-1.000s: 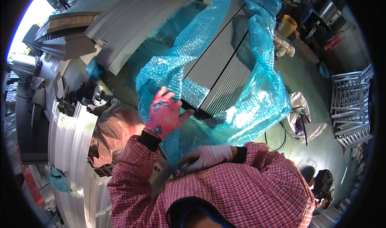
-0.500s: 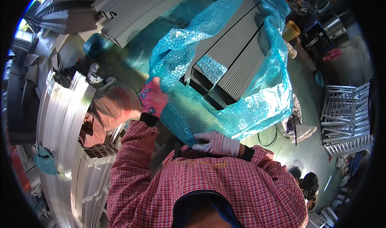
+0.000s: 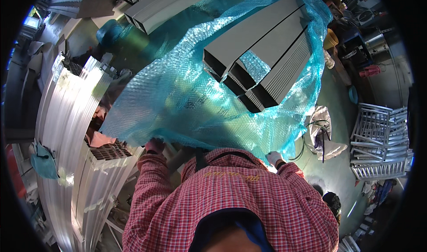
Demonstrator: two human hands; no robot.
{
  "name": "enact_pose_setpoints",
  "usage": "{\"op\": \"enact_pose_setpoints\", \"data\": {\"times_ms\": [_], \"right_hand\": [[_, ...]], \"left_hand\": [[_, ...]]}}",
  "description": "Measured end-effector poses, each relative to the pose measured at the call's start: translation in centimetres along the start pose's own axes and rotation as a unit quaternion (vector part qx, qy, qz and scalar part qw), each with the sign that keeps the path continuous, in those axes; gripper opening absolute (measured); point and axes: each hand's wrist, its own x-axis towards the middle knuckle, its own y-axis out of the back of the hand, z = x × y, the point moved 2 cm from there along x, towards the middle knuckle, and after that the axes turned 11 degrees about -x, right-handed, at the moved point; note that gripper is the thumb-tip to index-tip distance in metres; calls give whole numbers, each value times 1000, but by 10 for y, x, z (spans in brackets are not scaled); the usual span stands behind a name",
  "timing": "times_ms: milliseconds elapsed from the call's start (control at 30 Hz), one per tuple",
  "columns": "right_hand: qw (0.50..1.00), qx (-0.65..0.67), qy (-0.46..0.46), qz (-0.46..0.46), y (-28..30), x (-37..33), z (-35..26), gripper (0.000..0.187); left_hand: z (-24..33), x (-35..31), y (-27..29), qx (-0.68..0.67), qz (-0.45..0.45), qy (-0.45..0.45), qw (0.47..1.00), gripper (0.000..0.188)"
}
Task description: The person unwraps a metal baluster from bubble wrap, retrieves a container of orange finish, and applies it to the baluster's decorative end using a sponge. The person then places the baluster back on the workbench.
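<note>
Blue bubble wrap (image 3: 178, 123) is lying under and before grey hollow profiles (image 3: 271, 30) | profiles' open ends could be snagging it if pulled hard | right gloved hand (image 3: 274, 158) is pinching its near edge; left gloved hand (image 3: 155, 146) is meeting that edge, cannot tell grip

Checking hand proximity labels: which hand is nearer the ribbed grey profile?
Right. The right hand is below the open end of the ribbed grey profile; the left hand is farther off, to its lower left.
</note>
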Motion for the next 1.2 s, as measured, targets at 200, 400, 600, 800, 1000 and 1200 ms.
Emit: {"op": "enact_pose_setpoints", "data": {"times_ms": [200, 400, 600, 800, 1000, 1200], "right_hand": [[927, 346, -125, 66, 48, -36, 13, 30], [843, 471, -51, 256, 129, -23, 16, 26], [757, 468, -58, 452, 216, -5, 66, 26], [688, 348, -97, 630, 347, -3, 154, 55], [831, 241, -163, 475, 431, 50, 204, 61], [616, 519, -150, 574, 354, 112, 318, 22]], "left_hand": [[2, -20, -28, -804, 10, 287, 521, 46], [120, -2, 74, -789, -75, 188, 580, 41], [180, 6, 100, -779, -26, 108, 617, 35], [238, 25, 158, -750, 184, -6, 635, 15], [421, 14, 226, -585, 254, -183, 748, 11], [569, 10, 224, -171, 185, -403, 880, 43]]}}
